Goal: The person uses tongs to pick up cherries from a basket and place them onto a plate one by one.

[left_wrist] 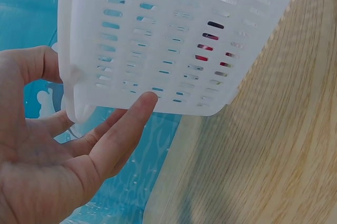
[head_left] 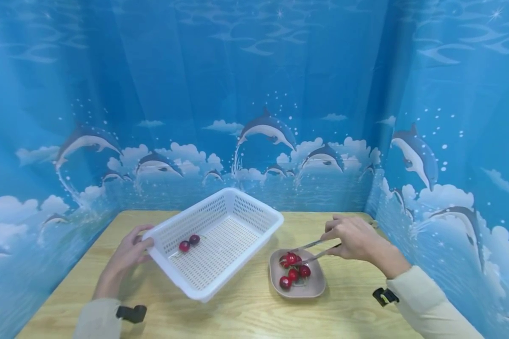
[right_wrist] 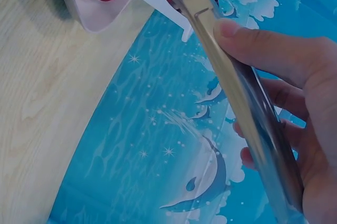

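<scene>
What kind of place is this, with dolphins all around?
Probably a small staged booth, perhaps for filming handwork. A dolphin-printed backdrop with visible folds closes in the back and both sides of a wood-grain table, and a black device sits at each sleeve cuff.

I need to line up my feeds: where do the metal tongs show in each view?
Head: right of centre, the metal tongs reach from the right hand to the cherries on the plate.
Left wrist: not in this picture.
Right wrist: slanting from top centre down to bottom right.
Shared landmark: the wooden tabletop, along the bottom in head, right side in left wrist, left side in right wrist.
</scene>
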Demonstrator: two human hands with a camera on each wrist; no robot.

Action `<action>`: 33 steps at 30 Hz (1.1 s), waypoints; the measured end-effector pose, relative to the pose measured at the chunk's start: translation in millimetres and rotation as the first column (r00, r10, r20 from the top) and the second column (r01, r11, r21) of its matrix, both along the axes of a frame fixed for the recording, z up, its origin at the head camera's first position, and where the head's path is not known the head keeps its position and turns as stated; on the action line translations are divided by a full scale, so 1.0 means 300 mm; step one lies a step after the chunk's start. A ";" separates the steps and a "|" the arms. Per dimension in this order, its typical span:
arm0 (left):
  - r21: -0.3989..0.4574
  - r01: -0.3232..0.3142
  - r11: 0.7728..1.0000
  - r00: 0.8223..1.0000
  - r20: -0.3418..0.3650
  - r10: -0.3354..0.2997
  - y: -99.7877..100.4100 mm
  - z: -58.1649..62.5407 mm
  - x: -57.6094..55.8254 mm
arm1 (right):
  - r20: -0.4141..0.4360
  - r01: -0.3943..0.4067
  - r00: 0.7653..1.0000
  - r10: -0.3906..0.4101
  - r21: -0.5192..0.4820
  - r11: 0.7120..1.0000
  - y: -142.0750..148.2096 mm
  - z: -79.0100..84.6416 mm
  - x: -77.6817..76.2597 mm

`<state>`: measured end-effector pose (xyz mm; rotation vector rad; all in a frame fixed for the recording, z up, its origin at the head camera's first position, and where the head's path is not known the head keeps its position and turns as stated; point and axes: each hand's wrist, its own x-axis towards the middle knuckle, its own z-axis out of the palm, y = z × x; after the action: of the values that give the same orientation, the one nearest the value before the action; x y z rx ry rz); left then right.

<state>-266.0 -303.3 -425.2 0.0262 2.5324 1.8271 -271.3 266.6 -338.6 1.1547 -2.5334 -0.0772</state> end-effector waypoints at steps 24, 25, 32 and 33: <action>-0.016 -0.004 1.000 1.000 0.009 0.004 -0.002 0.001 -0.005 | 0.039 0.021 0.999 -0.026 0.118 0.993 -0.070 -0.013 -0.047; -0.015 -0.004 1.000 1.000 0.007 0.004 -0.003 0.001 -0.004 | 0.042 0.021 0.999 -0.026 0.125 0.992 -0.074 -0.012 -0.048; -0.015 -0.001 1.000 1.000 0.000 0.001 -0.004 -0.002 -0.005 | 0.048 0.022 0.998 -0.030 0.148 0.989 -0.091 -0.008 -0.049; -0.014 -0.001 1.000 1.000 0.000 0.001 -0.004 -0.002 -0.005 | 0.047 0.024 0.998 -0.031 0.149 0.989 -0.092 -0.007 -0.047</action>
<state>-267.5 -304.5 -425.8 0.0256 2.5459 1.8090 -285.5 239.1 -340.7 1.1897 -2.6249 -0.2514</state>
